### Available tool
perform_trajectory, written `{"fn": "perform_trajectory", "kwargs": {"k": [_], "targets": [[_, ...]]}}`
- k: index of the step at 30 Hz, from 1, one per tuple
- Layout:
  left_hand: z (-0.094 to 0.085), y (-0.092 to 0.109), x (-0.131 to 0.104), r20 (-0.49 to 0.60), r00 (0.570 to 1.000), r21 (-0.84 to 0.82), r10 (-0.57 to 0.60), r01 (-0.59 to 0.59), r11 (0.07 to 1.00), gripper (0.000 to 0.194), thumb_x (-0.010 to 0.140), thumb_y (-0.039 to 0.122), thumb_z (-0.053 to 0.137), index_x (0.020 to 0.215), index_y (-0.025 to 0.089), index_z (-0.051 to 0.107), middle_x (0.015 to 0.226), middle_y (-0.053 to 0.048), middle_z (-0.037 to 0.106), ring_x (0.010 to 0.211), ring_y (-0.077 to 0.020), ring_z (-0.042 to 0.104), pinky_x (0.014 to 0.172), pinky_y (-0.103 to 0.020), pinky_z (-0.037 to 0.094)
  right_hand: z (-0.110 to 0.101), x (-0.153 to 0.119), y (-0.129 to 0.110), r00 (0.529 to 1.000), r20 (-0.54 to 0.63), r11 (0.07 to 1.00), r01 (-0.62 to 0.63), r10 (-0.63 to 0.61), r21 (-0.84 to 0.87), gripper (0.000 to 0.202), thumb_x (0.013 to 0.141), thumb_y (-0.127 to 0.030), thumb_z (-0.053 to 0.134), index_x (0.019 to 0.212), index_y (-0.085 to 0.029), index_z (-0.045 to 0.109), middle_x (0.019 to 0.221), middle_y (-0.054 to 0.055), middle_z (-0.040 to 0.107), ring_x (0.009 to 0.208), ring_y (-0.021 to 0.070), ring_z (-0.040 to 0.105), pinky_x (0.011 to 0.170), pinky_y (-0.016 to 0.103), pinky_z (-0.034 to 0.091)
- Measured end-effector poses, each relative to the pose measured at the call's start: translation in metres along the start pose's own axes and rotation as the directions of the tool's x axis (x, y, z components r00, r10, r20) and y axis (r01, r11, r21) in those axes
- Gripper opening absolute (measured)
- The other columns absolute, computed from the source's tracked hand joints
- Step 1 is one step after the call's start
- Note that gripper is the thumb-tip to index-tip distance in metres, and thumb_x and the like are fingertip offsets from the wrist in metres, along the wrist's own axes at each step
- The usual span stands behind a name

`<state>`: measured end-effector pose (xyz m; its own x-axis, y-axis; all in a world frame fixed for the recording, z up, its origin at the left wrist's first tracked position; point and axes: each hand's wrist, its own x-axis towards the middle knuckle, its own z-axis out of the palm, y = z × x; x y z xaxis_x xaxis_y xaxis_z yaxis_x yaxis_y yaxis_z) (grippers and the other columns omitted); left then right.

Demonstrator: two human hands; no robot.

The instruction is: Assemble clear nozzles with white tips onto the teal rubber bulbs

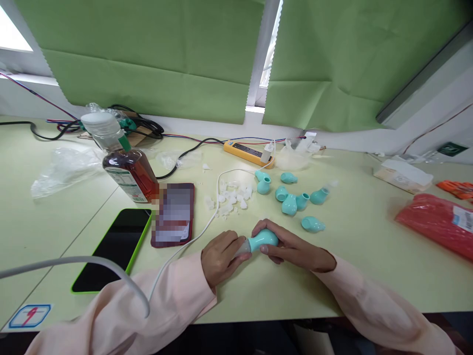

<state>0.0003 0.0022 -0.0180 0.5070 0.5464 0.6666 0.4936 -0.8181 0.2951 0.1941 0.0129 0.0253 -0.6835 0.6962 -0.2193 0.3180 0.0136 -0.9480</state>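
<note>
Near the table's front edge, my right hand (284,246) is wrapped round the wide end of a turquoise bulb-shaped piece (264,240). My left hand (221,254) is closed on a clear, whitish tip (243,248) at the narrow end of that piece. Part of the tip is hidden by the left fingers. Beyond my hands lie several similar turquoise pieces, among them one on its side (313,224) and one with a clear tip attached (320,195). A loose group of small translucent white pieces (233,197) is spread to their left.
On the left are a green-edged phone (114,246), a red-cased phone (173,214) and a bottle of brown liquid (131,172). A white cable (201,231) runs from the yellow power strip (244,153) past my left arm. A red package (438,222) lies at right.
</note>
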Motion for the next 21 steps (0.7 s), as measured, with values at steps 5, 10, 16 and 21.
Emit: {"fn": "perform_trajectory", "kwargs": {"k": [5, 10, 16, 21], "targets": [[0.003, 0.002, -0.001, -0.03, 0.999, 0.066, 0.023, -0.021, 0.998, 0.021, 0.081, 0.024, 0.041, 0.084, 0.007, 0.053, 0.06, -0.004, 0.049, 0.053, -0.0119, 0.045, 0.046, -0.023, 0.04, -0.001, 0.0, 0.002, 1.0, 0.026, 1.0, -0.005, 0.005, 0.003, 0.027, 0.079, -0.036, 0.044, 0.099, -0.019, 0.036, 0.061, -0.006, 0.036, 0.05, 0.005, 0.038, 0.046, 0.018, 0.033], [0.003, 0.004, -0.002, -0.055, 0.995, 0.154, 0.088, -0.078, 0.985, 0.017, 0.078, 0.022, 0.046, 0.084, 0.007, 0.053, 0.056, -0.004, 0.05, 0.05, -0.0124, 0.042, 0.044, -0.024, 0.037, -0.001, 0.001, 0.003, 0.999, 0.049, 0.998, -0.001, -0.002, 0.058, 0.027, 0.079, -0.034, 0.045, 0.101, -0.02, 0.036, 0.067, -0.004, 0.038, 0.05, 0.0042, 0.039, 0.047, 0.019, 0.035], [-0.001, 0.003, 0.002, -0.092, 0.979, 0.156, 0.181, -0.165, 0.974, 0.02, 0.075, 0.017, 0.051, 0.093, 0.007, 0.05, 0.059, -0.003, 0.051, 0.052, -0.0126, 0.042, 0.045, -0.025, 0.037, -0.001, 0.0, -0.002, 0.998, 0.037, 0.991, 0.043, -0.048, 0.124, 0.028, 0.078, -0.031, 0.048, 0.101, -0.021, 0.036, 0.088, 0.001, 0.042, 0.054, 0.0033, 0.043, 0.05, 0.02, 0.039], [-0.007, 0.005, 0.005, -0.151, 0.982, -0.216, -0.115, 0.081, 0.973, 0.033, 0.068, 0.019, 0.061, 0.099, 0.014, 0.051, 0.067, -0.001, 0.048, 0.056, -0.0099, 0.046, 0.049, -0.022, 0.04, 0.003, 0.001, -0.004, 0.99, -0.066, 0.976, 0.131, -0.121, 0.177, 0.028, 0.076, -0.031, 0.051, 0.097, -0.019, 0.039, 0.091, 0.004, 0.048, 0.06, 0.0066, 0.049, 0.057, 0.024, 0.043]]}}
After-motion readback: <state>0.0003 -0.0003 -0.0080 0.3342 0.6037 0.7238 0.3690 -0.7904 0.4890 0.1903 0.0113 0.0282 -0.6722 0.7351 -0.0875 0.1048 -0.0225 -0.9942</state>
